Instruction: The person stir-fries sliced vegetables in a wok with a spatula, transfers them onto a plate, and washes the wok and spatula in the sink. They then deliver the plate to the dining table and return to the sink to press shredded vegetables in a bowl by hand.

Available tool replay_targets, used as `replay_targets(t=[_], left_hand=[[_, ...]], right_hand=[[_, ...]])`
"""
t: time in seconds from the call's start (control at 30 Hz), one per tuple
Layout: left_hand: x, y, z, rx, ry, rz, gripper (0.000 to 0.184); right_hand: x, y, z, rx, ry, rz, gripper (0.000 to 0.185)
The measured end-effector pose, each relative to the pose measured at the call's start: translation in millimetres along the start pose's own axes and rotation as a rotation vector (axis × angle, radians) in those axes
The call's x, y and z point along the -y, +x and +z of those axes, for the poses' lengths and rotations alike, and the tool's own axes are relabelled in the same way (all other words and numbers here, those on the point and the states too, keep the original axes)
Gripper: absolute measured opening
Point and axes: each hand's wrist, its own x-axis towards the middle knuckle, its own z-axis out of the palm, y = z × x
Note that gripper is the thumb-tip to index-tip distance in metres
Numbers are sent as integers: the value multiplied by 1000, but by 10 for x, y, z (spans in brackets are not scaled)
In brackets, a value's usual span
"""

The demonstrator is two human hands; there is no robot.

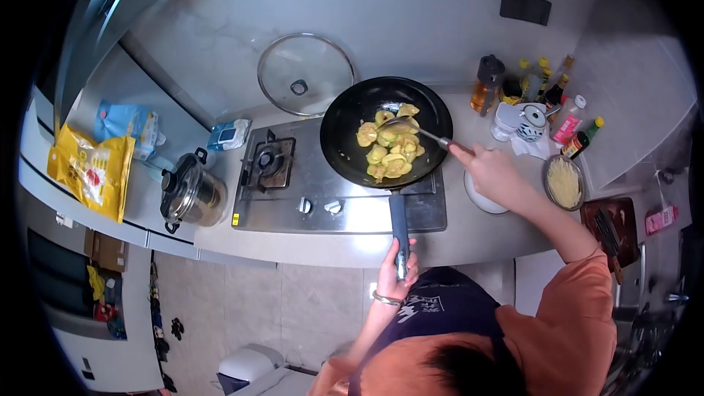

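A black frying pan (345, 143) sits over the right side of the gas stove (352, 213), with yellow-green sliced food (396, 158) heaped in it. Below the pan, my left hand (392, 277) is wrapped around its long handle (398, 224). My right hand (495, 174) comes in from the right and grips the handle of a metal spatula (422, 130). The spatula's head rests among the slices near their upper edge; part of it is hidden by food.
A glass lid (299, 66) leans against the wall behind the stove. To the left stands a pressure cooker (192, 191). At right are a plate (484, 194), a bowl of pale shreds (564, 182), several bottles (568, 119) and a cutting board (620, 227) with a knife.
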Motion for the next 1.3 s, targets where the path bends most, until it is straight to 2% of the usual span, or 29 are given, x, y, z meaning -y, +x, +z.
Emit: replay_targets(t=[0.07, 0.1, 0.23, 0.3, 0.43, 0.5, 0.6, 0.7, 0.8, 0.9, 1.0, 1.07, 1.2, 1.3], left_hand=[[-8, -8, 7, -18, 3, -3, 40], [-6, -7, 10, -18, 3, -3, 40], [-25, -18, 23, -22, 20, -5, 39], [-36, -16, 22, -30, 28, -15, 39], [-20, -19, -21, -8, 15, -9, 39], [-20, -4, -45, 12, 19, 4, 39], [-17, -1, -42, 7, -6, -11, 40], [-36, -7, -38, 25, 12, -6, 40], [-34, -5, -44, 18, 1, -12, 40], [-25, -11, -44, 14, 0, -4, 40], [-34, -2, -50, 26, 13, -3, 40], [-40, 1, -33, 11, 3, -7, 40], [-26, 14, -67, 34, -7, -13, 40], [-44, -13, -59, 19, -8, -4, 40]], right_hand=[[-6, -36, 131, 30, 53, -119, 53], [14, -82, 10, 110, 72, -144, 53], [150, -394, -689, 56, 87, -149, 51], [335, -537, -1017, 268, 13, -33, 49], [278, -396, -579, 239, 27, -3, 49], [140, -205, -216, 6, 37, 143, 50], [49, -3, 251, -135, 156, 152, 50], [141, -34, 340, -61, 121, 58, 49], [208, -250, -113, 68, 114, -10, 50], [209, -214, -208, 50, 65, 87, 50], [152, 67, 285, -75, 140, 98, 49], [100, 71, 374, -82, 133, 59, 48], [183, -117, -161, -45, 165, -13, 48], [327, -199, -219, 18, 160, -36, 50]])
